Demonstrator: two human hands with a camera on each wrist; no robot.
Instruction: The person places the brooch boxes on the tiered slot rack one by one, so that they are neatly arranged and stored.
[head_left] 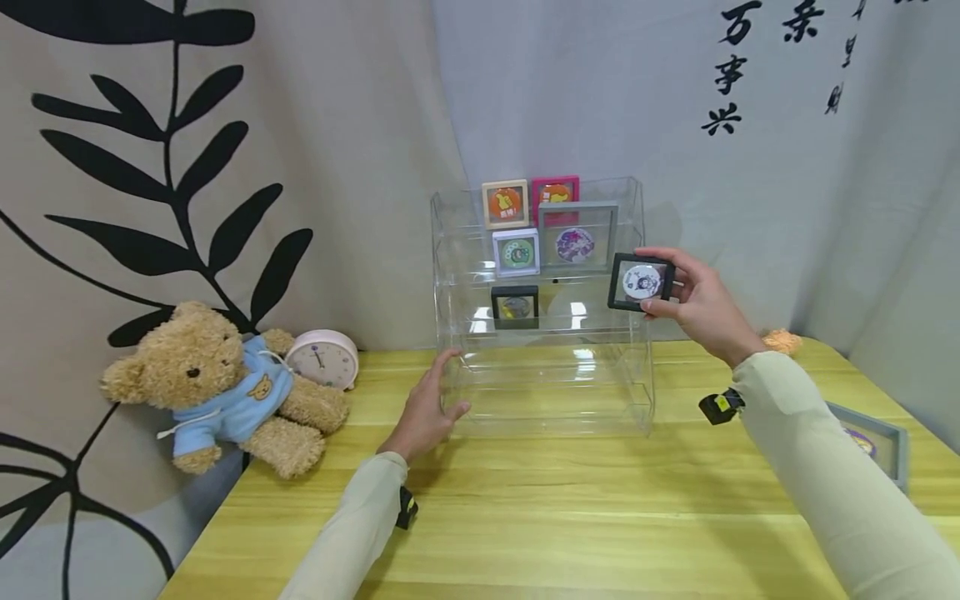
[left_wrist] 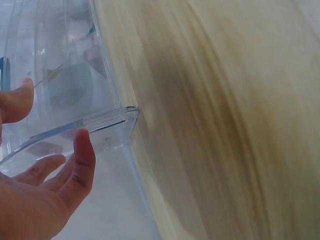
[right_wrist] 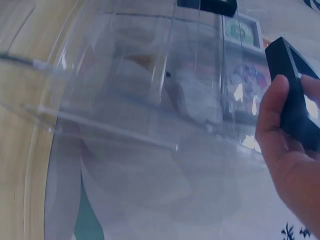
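My right hand (head_left: 708, 312) pinches a small black square frame (head_left: 621, 283) with a round black-and-white badge inside. It is held up at the right side of a clear tiered acrylic display stand (head_left: 555, 423). In the right wrist view, the thumb and fingers lie on opposite sides of the black frame (right_wrist: 285, 90). My left hand (head_left: 425, 417) is at the stand's lower left side, thumb and fingers spread. In the left wrist view, a clear panel edge (left_wrist: 80, 125) runs between them; firm contact cannot be told.
On the stand are a cream frame (head_left: 487, 221), a pink frame (head_left: 557, 181), a large grey frame (head_left: 542, 242), a white frame (head_left: 517, 272) and another black frame (head_left: 515, 291). A teddy bear (head_left: 247, 392) and clock (head_left: 324, 358) are left; another grey frame (head_left: 900, 454) lies right.
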